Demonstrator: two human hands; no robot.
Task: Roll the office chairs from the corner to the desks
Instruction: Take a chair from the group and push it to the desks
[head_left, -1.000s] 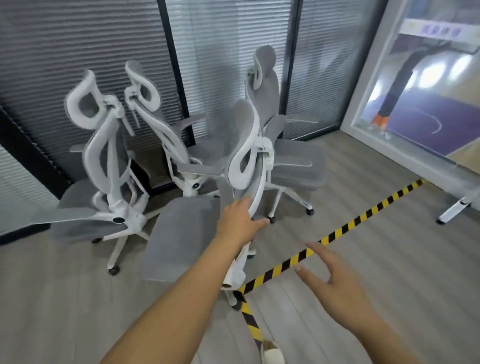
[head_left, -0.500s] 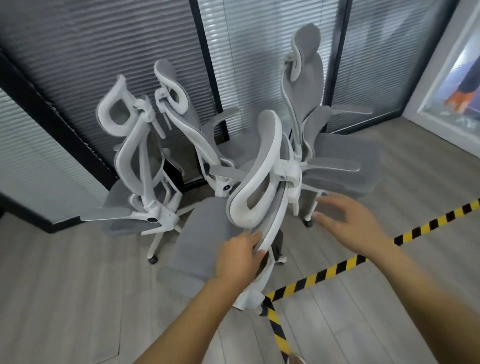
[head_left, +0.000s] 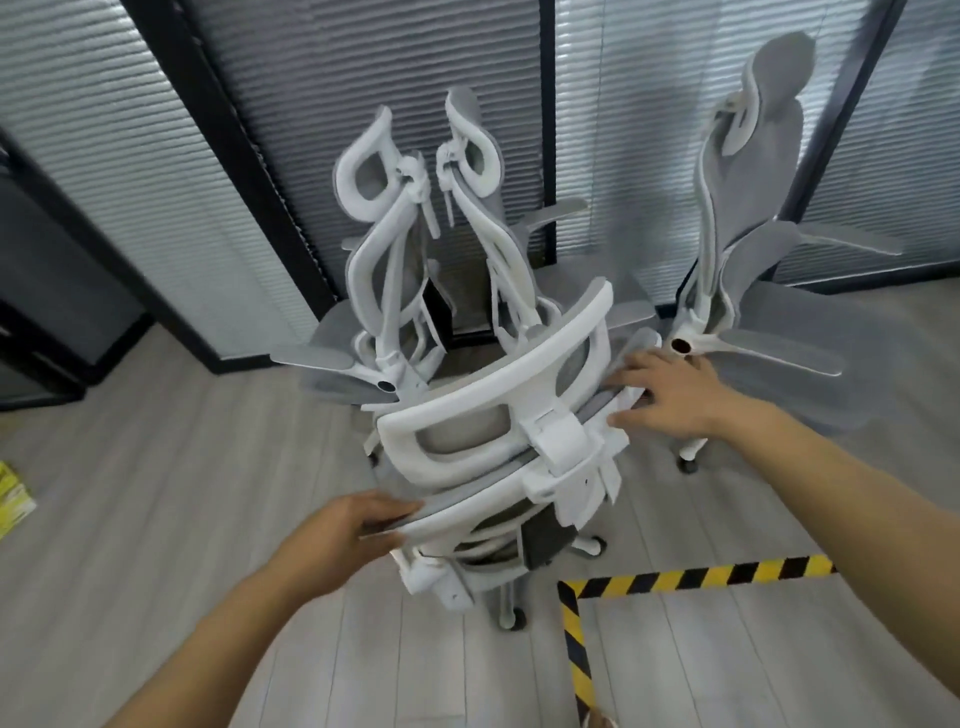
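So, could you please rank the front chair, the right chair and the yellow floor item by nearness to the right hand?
1. Front chair: the right hand holds its right edge, so they touch.
2. Right chair: just behind the hand, against the blinds.
3. Yellow item: on the floor at the far left edge.

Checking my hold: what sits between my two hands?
The near chair's backrest, its side edges held by the left hand and right hand; the head view shows it.
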